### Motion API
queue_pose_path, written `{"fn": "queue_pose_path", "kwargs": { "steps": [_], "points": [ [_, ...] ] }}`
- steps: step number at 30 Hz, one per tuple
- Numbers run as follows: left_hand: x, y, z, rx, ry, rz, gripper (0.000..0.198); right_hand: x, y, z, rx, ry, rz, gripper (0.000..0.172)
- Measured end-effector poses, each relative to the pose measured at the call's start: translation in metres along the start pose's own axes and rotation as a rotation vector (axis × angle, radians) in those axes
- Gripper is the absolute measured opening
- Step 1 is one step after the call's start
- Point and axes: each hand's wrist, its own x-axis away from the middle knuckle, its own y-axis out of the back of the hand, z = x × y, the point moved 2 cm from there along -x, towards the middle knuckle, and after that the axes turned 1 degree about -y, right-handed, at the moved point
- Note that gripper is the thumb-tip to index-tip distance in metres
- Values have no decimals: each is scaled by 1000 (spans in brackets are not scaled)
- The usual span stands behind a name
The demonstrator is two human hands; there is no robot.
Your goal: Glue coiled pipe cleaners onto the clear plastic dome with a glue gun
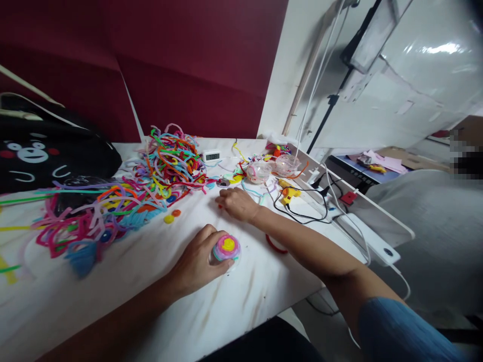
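Observation:
My left hand (202, 259) is wrapped around a small round piece of coiled pipe cleaner (229, 245), pink and lilac with a yellow middle. It seems to sit on a clear base, mostly behind my fingers. Farther forward, my right hand (237, 203) rests low over the table with its fingers curled in. A bit of orange shows under those fingertips, but I cannot make out what they hold. Just beyond lies a small grey round object (223, 183). An orange disc (176, 213) and a yellow disc (168, 219) lie left of my hands.
A large tangle of coloured pipe cleaners (175, 158) covers the left of the table. Behind are a small digital clock (211, 156) and clear plastic bowls (259, 172). A yellow glue gun (290, 194) with a black cord and a white power strip (368, 239) lie right; another person sits beyond.

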Motion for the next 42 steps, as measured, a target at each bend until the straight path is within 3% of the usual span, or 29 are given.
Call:
{"fn": "queue_pose_path", "kwargs": {
  "steps": [5, 10, 13, 17, 21, 25, 30, 33, 42],
  "points": [
    [-1, -1, 0, -2, -36, -18, 32, 31, 15, -5, -102, -88, -51, 23],
    [-2, -3, 1, -5, -51, -34, 33, 91, 12, 5, -186, -109, -35, 25],
    [-1, -3, 1, -4, -52, -33, 34, 109, 7, 14, -206, -53, -1, 28],
    [0, -4, 2, 0, -55, -47, 37, 100, 2, 18, -209, -3, 41, 20],
    [1, -6, 2, -6, -24, -31, 38, 88, 2, 14, -223, -62, -22, 33],
    [3, -6, 3, -23, -49, -42, 40, 103, 2, 20, -296, -99, -52, 40],
    [6, -6, 5, -72, -148, -82, 44, 126, 2, 34, -712, -127, 1, 58],
    [8, -6, 6, -115, -218, -98, 49, 128, 0, 35, -819, -197, 14, 69],
    [5, -2, 4, -117, -335, -132, 51, 115, -3, 24, -1197, -298, -29, 73]
  ]
}}
